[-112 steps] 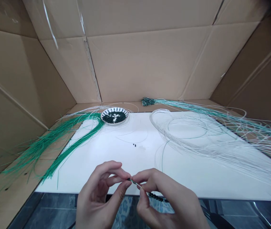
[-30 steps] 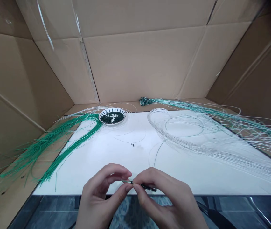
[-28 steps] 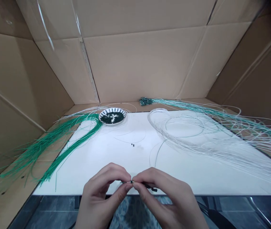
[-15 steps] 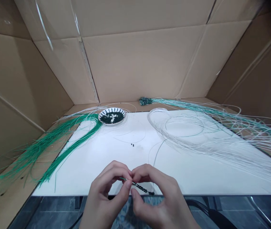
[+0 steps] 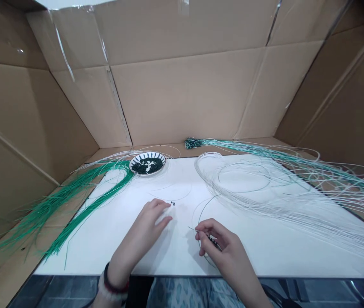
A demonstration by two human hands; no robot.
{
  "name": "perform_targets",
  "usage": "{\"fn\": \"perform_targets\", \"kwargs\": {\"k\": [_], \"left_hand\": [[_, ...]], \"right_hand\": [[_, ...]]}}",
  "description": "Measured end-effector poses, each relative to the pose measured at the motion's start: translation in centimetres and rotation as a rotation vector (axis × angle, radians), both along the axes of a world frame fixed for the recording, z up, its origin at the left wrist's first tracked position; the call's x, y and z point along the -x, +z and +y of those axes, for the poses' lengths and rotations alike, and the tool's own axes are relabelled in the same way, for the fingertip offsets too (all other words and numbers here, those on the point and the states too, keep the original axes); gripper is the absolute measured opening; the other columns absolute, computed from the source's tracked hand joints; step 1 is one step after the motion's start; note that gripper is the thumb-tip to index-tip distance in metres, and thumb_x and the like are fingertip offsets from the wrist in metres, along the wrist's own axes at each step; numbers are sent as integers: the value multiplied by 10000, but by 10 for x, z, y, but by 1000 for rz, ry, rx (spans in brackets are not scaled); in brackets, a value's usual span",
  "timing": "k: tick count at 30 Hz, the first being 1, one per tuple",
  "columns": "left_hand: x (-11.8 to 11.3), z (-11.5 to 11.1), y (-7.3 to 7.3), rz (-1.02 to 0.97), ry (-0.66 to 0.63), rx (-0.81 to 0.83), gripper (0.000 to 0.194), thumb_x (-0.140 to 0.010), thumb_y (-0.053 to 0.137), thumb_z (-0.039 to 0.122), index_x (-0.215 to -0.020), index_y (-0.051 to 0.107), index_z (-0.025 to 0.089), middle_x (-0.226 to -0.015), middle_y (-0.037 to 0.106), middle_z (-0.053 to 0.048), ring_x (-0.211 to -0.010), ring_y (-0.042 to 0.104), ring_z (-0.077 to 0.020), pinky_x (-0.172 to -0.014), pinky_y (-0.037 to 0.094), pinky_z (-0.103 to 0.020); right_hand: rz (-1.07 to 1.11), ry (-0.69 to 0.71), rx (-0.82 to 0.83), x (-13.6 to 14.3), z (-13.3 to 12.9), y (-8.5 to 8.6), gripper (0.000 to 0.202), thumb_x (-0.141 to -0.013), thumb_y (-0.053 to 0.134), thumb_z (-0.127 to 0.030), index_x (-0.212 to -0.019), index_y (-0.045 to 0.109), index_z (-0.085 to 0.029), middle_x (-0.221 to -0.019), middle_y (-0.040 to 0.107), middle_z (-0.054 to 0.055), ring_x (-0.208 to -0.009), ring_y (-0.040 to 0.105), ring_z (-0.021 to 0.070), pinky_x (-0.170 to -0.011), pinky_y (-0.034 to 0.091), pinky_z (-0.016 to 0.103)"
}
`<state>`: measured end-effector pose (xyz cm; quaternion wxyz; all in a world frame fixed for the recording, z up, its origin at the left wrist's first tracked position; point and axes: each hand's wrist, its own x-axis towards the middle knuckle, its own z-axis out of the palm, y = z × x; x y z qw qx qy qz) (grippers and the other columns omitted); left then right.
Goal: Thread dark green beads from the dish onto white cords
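My left hand (image 5: 152, 220) reaches over the white board, thumb and forefinger apart, with nothing between them. Its fingertips are right beside a few tiny black beads (image 5: 173, 204); whether they touch is too small to tell. My right hand (image 5: 215, 241) is closed around a beaded strand (image 5: 214, 244), a thin cord with a row of black beads partly hidden under the fingers. A short cord end pokes out to the left of the fingertips, and a longer thin cord (image 5: 201, 214) curves around the hand on the board.
A white plate with a dark-striped rim (image 5: 132, 166) holds many dark beads. Green cords (image 5: 89, 220) lie at left, clear cords (image 5: 259, 196) at right. Behind these lies a bundle of strands with a dark beaded end (image 5: 193, 143). Cardboard walls (image 5: 182, 94) enclose the board.
My hands have parted. The left let go of the strand and moved forward to the loose beads; the right moved slightly right, keeping the beaded strand. The view has tilted up a little.
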<state>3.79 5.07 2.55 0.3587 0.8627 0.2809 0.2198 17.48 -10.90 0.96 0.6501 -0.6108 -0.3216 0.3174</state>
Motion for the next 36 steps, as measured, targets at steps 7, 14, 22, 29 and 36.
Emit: {"fn": "perform_targets", "kwargs": {"k": [7, 14, 22, 29, 36], "left_hand": [[-34, 22, -3, 136, 23, -165, 171, -944, 614, 91, -1031, 750, 146, -1008, 722, -69, -934, 693, -229, -899, 548, -436], [-36, 24, -6, 140, -29, -204, 129, -1000, 645, 210, -930, 736, 152, -939, 748, -33, -897, 722, -200, -859, 589, -416], [-38, 19, -9, 159, -65, -280, 158, -1002, 638, 202, -867, 706, 157, -886, 721, -13, -855, 701, -190, -815, 582, -393], [-33, 18, -13, 101, -8, -183, 174, -1002, 626, 249, -855, 675, 169, -887, 682, -12, -854, 663, -199, -830, 544, -405], [-13, 10, -13, -79, 94, 201, 180, -961, 556, 318, -871, 633, 183, -702, 598, 14, -672, 596, -191, -689, 488, -346]], "right_hand": [[18, 4, 3, -12, 1, -13, 182, -822, 733, -354, -805, 697, -176, -704, 662, -1, -590, 608, 143, -582, 554, 251], [28, 27, -11, -10, 1, -16, 123, -828, 719, -298, -811, 702, -178, -710, 660, -9, -599, 628, 141, -606, 544, 246], [5, 62, -5, -12, 2, -19, 92, -842, 692, -266, -814, 684, -179, -698, 647, -14, -597, 601, 136, -606, 499, 247], [6, 102, 31, -15, 3, -21, 144, -867, 661, -331, -843, 678, -190, -740, 659, -4, -635, 620, 149, -637, 514, 258], [-13, 147, 19, -16, 6, -20, 192, -891, 665, -369, -811, 663, -195, -740, 625, -13, -642, 617, 151, -645, 536, 269]]}}
